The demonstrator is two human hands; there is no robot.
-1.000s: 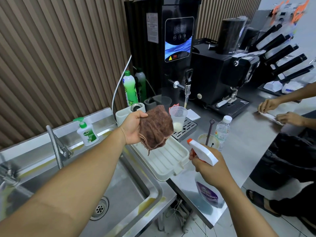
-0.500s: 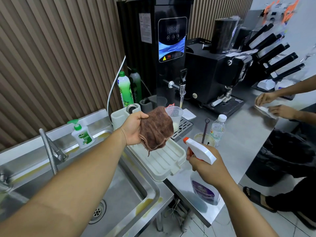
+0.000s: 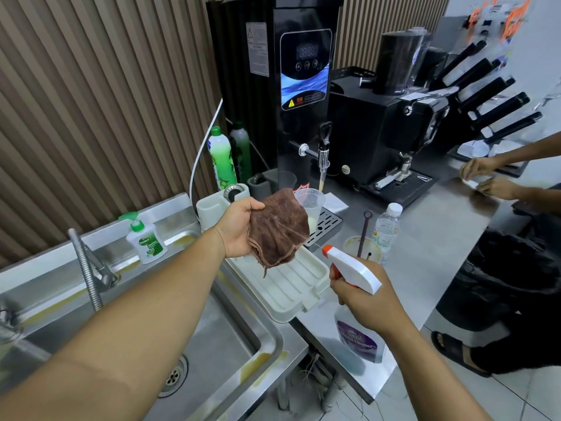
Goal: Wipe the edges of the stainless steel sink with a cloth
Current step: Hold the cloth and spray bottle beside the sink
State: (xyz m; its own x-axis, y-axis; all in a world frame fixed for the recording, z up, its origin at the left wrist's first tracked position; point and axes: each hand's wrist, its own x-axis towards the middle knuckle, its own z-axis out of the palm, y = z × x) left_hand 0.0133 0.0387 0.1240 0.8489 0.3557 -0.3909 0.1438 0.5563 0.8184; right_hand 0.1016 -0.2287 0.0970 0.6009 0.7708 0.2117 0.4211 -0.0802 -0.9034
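Observation:
My left hand holds a bunched brown cloth up in the air above the white drain tray, to the right of the stainless steel sink. The sink's rim carries yellowish stains along its back and right edges. My right hand grips a spray bottle with a white head and orange nozzle; the nozzle points left toward the cloth. The bottle's clear body with a purple label hangs below my hand.
A white ribbed tray lies between sink and counter. A soap dispenser and a flexible faucet stand on the back ledge. Black water boiler, plastic cup, water bottle. Another person's hands work at the right.
Both hands keep nearly the same pose with cloth and sprayer. The view has shifted slightly, so the scene sits a little further left in frame.

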